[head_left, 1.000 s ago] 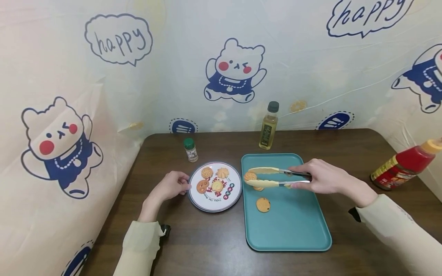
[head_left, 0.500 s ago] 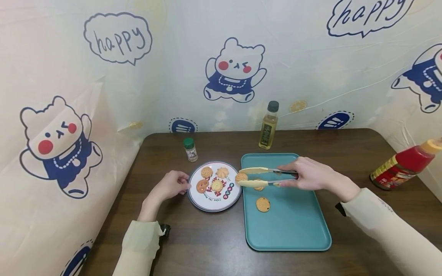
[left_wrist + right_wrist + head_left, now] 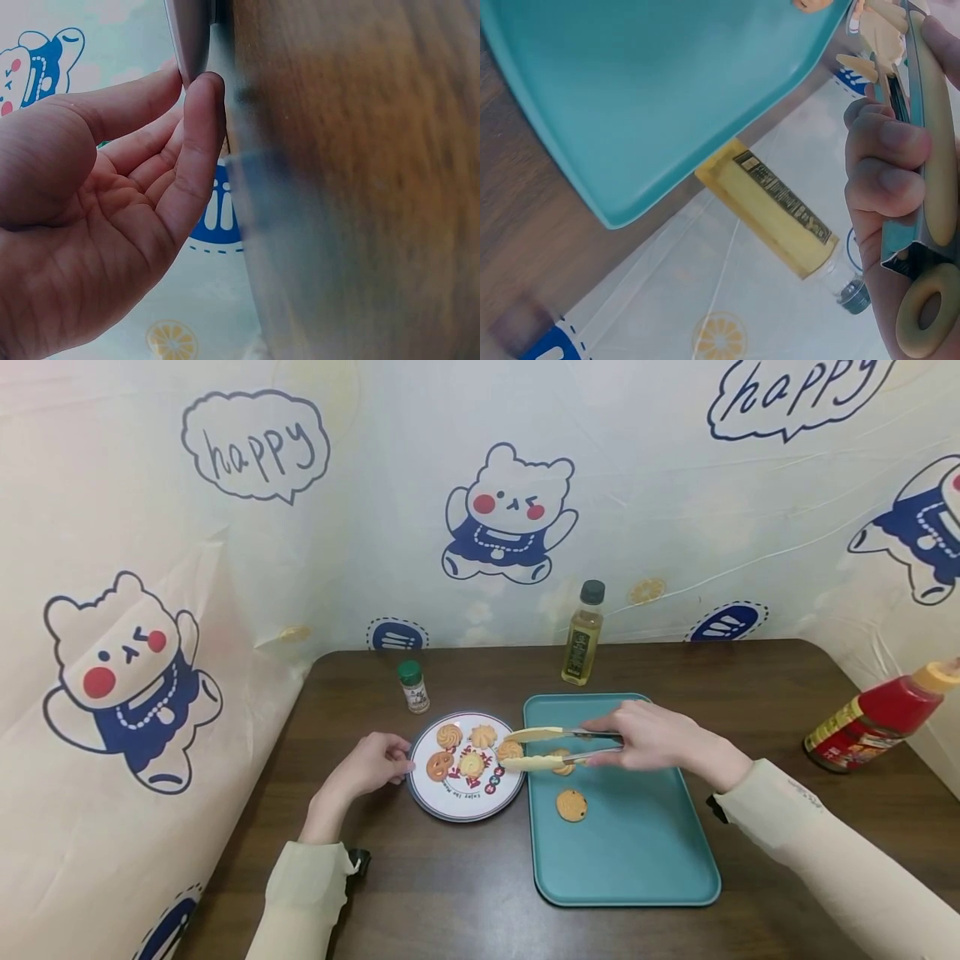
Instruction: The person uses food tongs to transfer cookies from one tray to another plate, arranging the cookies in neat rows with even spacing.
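At the plate's left side, my left hand point(image 3: 372, 762) pinches the rim of the round white plate point(image 3: 459, 808). The left wrist view shows the thumb and fingers on either side of that rim point(image 3: 191, 37). Several cookies lie on the plate, among them a pretzel-shaped one point(image 3: 439, 766). My right hand point(image 3: 652, 737) grips metal tongs point(image 3: 534, 763) with cream-coloured tips, and the right wrist view shows fingers wrapped around the handles point(image 3: 936, 150). Between the tips sits a round swirled cookie point(image 3: 510, 750), over the plate's right part. Another cookie point(image 3: 561, 768), partly covered by the tongs, and a chip cookie point(image 3: 572, 806) lie on the teal tray point(image 3: 626, 860).
Behind the plate stands a small green-capped shaker point(image 3: 414, 687). An oil bottle point(image 3: 583, 635) is behind the tray, and a red sauce bottle point(image 3: 873, 722) stands at the far right. A printed cloth point(image 3: 375, 527) hangs behind the brown table point(image 3: 420, 893).
My right hand has moved left with the tongs, carrying the swirled cookie from above the tray to over the plate's right part. The left hand has stayed at the rim.
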